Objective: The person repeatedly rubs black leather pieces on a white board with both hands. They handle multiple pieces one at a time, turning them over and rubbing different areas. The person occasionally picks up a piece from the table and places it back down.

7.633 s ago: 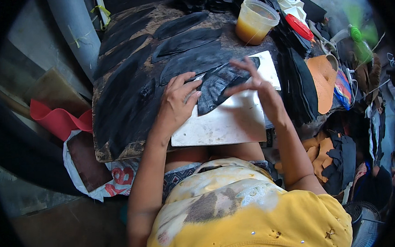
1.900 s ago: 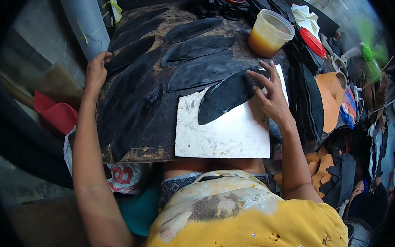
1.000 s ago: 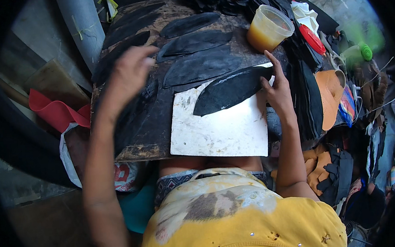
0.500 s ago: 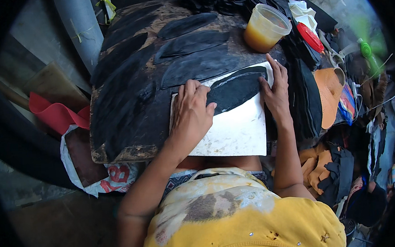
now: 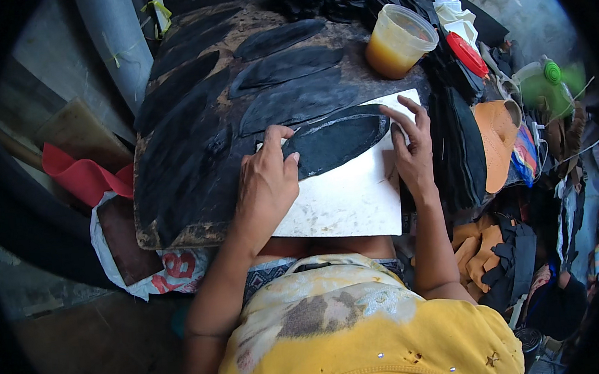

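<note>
The left hand point(image 5: 266, 182) lies open with fingers flat on the blunt end of a black sole-shaped piece point(image 5: 338, 142), and the right hand point(image 5: 411, 154), also open, rests its fingertips at the piece's pointed end at about 3 o'clock from the left. This single piece is matt black, long and leaf-like with a paler rim, lying slantwise on one white board point(image 5: 355, 197) at the near edge of the dark, stained counter point(image 5: 178, 215). Three similar black pieces point(image 5: 285, 68) lie in a row toward 12 o'clock, and one plastic cup of amber liquid point(image 5: 399, 42) stands at 1 o'clock, with one red lid point(image 5: 467, 54) just beyond it.
</note>
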`<action>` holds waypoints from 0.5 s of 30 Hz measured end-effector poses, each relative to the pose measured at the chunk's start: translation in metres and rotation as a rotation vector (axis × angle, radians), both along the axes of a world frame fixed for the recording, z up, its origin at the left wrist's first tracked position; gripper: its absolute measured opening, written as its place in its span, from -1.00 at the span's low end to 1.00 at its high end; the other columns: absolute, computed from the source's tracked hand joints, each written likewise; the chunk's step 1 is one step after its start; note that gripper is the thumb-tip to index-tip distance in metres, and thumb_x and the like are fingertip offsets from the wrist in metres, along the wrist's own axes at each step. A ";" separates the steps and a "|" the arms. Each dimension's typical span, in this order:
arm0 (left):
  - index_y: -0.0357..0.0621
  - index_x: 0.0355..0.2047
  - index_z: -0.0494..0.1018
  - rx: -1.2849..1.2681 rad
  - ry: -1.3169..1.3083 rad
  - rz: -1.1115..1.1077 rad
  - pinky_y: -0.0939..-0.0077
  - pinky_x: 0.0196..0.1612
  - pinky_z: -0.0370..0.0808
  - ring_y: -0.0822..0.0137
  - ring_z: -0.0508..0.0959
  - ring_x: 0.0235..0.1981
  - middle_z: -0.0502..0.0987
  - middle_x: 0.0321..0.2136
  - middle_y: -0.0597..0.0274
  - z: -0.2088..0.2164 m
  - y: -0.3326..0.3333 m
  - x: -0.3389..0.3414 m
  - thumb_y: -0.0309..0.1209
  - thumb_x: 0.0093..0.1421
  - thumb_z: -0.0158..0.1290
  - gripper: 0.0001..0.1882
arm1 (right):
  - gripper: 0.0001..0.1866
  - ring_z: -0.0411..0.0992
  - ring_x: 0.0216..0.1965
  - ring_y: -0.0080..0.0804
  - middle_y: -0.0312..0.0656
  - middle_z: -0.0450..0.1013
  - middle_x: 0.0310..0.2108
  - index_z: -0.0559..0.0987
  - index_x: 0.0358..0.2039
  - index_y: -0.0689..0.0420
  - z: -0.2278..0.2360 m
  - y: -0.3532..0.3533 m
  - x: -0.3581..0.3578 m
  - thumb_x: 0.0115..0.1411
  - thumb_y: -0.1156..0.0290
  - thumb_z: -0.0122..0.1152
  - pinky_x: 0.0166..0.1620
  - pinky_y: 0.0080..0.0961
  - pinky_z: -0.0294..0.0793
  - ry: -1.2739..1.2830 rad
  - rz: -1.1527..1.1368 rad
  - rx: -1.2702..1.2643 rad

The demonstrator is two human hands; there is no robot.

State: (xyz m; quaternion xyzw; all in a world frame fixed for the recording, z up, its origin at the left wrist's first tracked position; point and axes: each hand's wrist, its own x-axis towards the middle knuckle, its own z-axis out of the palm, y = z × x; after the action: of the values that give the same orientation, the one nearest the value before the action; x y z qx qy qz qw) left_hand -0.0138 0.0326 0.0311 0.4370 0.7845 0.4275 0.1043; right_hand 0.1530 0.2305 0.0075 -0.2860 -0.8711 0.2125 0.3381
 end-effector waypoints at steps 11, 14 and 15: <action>-0.18 -0.14 0.31 -0.020 0.227 0.110 0.22 -0.08 0.34 0.04 0.58 -0.40 0.58 -0.42 0.04 -0.016 0.006 0.009 -0.45 0.30 -0.05 -0.85 | -0.50 -0.10 0.42 0.01 -0.06 0.09 0.35 0.60 0.05 -0.19 0.012 -0.016 -0.001 0.09 0.52 0.07 0.41 0.03 -0.20 -0.164 0.027 0.021; -0.17 -0.15 0.31 -0.057 0.256 0.119 0.22 -0.08 0.34 0.05 0.58 -0.48 0.56 -0.54 0.05 -0.017 0.009 0.009 -0.45 0.31 -0.05 -0.86 | -0.51 -0.14 0.44 0.00 -0.06 0.06 0.37 0.58 0.09 -0.23 0.007 -0.011 0.001 0.13 0.44 0.09 0.41 0.05 -0.25 -0.220 0.070 0.024; -0.17 -0.15 0.31 -0.064 0.271 0.122 0.22 -0.08 0.34 0.05 0.58 -0.50 0.56 -0.57 0.05 -0.017 0.010 0.009 -0.45 0.31 -0.05 -0.86 | -0.51 -0.15 0.44 0.00 -0.05 0.05 0.38 0.57 0.10 -0.24 0.005 -0.010 0.001 0.14 0.41 0.10 0.41 0.06 -0.26 -0.210 0.099 0.031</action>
State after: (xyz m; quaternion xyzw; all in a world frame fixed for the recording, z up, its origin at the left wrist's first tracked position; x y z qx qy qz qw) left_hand -0.0047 0.0424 0.0140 0.4388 0.8297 0.3448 -0.0145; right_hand 0.1543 0.2205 0.0127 -0.2582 -0.9180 0.1841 0.2383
